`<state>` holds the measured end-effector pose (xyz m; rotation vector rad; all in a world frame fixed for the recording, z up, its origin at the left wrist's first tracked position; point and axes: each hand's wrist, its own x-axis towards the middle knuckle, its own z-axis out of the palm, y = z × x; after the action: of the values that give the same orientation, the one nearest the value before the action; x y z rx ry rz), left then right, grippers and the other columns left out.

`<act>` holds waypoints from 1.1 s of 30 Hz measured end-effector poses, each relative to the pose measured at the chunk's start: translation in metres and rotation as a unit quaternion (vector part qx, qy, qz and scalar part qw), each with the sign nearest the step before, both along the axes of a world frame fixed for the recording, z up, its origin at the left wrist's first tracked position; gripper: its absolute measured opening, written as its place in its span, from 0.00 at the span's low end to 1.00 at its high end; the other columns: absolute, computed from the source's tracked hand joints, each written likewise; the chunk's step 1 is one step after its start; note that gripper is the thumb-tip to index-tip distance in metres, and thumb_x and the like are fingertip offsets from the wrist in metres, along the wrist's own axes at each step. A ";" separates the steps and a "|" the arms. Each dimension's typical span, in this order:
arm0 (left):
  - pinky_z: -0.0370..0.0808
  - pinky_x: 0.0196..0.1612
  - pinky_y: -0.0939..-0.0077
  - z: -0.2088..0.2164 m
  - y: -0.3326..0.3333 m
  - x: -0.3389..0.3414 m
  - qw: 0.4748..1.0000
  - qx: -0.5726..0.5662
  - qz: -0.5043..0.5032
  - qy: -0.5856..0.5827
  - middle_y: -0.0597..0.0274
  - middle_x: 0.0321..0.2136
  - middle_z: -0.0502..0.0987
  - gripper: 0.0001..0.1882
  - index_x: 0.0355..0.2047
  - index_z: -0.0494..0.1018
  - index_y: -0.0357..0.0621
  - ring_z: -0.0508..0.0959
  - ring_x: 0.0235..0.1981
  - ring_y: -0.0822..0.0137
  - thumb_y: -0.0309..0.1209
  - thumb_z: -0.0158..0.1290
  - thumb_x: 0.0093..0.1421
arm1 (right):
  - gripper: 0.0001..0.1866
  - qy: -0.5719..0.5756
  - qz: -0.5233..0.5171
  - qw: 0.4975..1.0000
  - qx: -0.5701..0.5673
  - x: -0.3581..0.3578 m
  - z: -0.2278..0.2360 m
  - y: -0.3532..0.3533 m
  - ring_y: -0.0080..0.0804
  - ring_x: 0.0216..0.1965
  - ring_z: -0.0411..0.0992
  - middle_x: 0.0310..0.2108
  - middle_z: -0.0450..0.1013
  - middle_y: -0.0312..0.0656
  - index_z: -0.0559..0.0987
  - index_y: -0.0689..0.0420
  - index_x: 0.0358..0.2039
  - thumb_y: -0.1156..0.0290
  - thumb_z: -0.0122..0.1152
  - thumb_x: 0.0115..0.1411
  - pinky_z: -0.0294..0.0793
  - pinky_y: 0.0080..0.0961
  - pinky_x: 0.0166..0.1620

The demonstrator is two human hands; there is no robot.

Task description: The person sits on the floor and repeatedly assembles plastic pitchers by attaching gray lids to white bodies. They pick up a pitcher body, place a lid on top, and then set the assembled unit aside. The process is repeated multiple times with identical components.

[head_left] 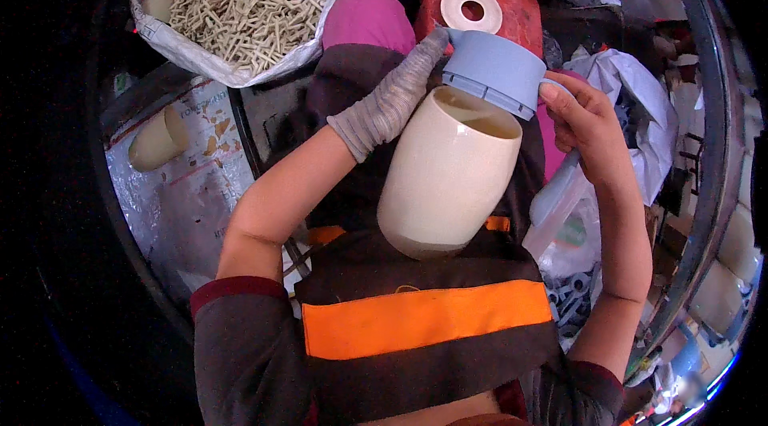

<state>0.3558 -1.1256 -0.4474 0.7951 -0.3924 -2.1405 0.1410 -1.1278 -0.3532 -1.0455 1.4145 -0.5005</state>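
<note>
A cream jug body [448, 178], open at the top, stands tilted in my lap against a dark apron with an orange band [424, 318]. Just over its mouth is a blue-grey jug collar [494, 70] with a spout on its left side. My left hand [396, 94], in a grey knitted glove, is closed on the collar at the spout. My bare right hand [588, 118] grips its handle on the other side. Below the right hand, the pale blue-grey handle [556, 190] sticks out. Whether the collar touches the jug's rim I cannot tell.
A white sack [248, 14] full of small beige sticks stands at the far left. Beyond the collar, a cream ring [470, 8] lies on a red block [520, 6]. Another cream body [158, 140] lies at left. Several blue-grey parts [572, 298] sit at right, beside a metal frame bar [708, 178].
</note>
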 end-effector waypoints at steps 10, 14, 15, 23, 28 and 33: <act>0.70 0.51 0.71 0.000 0.001 -0.005 0.999 -0.011 0.018 0.040 0.58 0.45 0.72 0.30 0.52 0.62 0.45 0.73 0.45 0.69 0.55 0.45 0.59 | 0.21 -0.040 0.001 0.999 0.017 -0.004 -0.013 0.000 0.12 0.15 0.52 0.17 0.57 0.25 0.72 0.62 0.45 0.59 0.57 0.58 0.49 0.14 0.19; 0.70 0.51 0.72 0.005 0.004 -0.002 0.998 -0.055 0.004 0.039 0.58 0.45 0.72 0.32 0.53 0.62 0.43 0.73 0.45 0.69 0.54 0.47 0.58 | 0.23 -0.018 0.020 1.000 0.001 -0.004 -0.012 0.001 0.12 0.16 0.52 0.18 0.58 0.25 0.72 0.63 0.46 0.58 0.57 0.57 0.50 0.13 0.20; 0.69 0.53 0.71 0.007 0.004 -0.001 0.997 -0.056 -0.021 0.039 0.58 0.47 0.71 0.32 0.53 0.62 0.43 0.72 0.47 0.68 0.54 0.46 0.58 | 0.23 -0.001 0.026 1.000 -0.006 -0.005 -0.014 0.001 0.12 0.16 0.53 0.18 0.60 0.25 0.72 0.63 0.47 0.58 0.57 0.57 0.50 0.13 0.20; 0.65 0.55 0.70 0.002 0.013 0.007 0.985 -0.107 -0.134 -0.012 0.56 0.50 0.69 0.35 0.56 0.60 0.38 0.70 0.51 0.66 0.50 0.52 0.56 | 0.27 0.050 0.094 0.988 -0.110 -0.008 -0.035 0.013 0.18 0.27 0.67 0.32 0.73 0.36 0.69 0.66 0.51 0.60 0.57 0.57 0.66 0.15 0.29; 0.66 0.51 0.76 -0.004 0.021 0.003 0.961 -0.189 -0.123 -0.158 0.61 0.45 0.70 0.30 0.53 0.62 0.38 0.70 0.46 0.72 0.46 0.52 0.57 | 0.28 0.035 0.128 0.985 -0.113 -0.015 -0.032 0.020 0.22 0.34 0.72 0.42 0.72 0.44 0.67 0.66 0.52 0.58 0.55 0.58 0.70 0.16 0.33; 0.64 0.52 0.75 0.010 0.022 0.001 0.962 -0.195 -0.148 -0.122 0.62 0.46 0.69 0.30 0.53 0.62 0.39 0.68 0.48 0.71 0.45 0.52 0.57 | 0.30 -0.029 0.178 0.980 0.083 -0.020 -0.004 0.006 0.26 0.29 0.75 0.44 0.70 0.45 0.66 0.64 0.52 0.50 0.49 0.60 0.72 0.18 0.27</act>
<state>0.3572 -1.1038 -0.4375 0.8073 -1.0849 -2.1344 0.1211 -1.1220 -0.3576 -1.1091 1.1617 -0.1480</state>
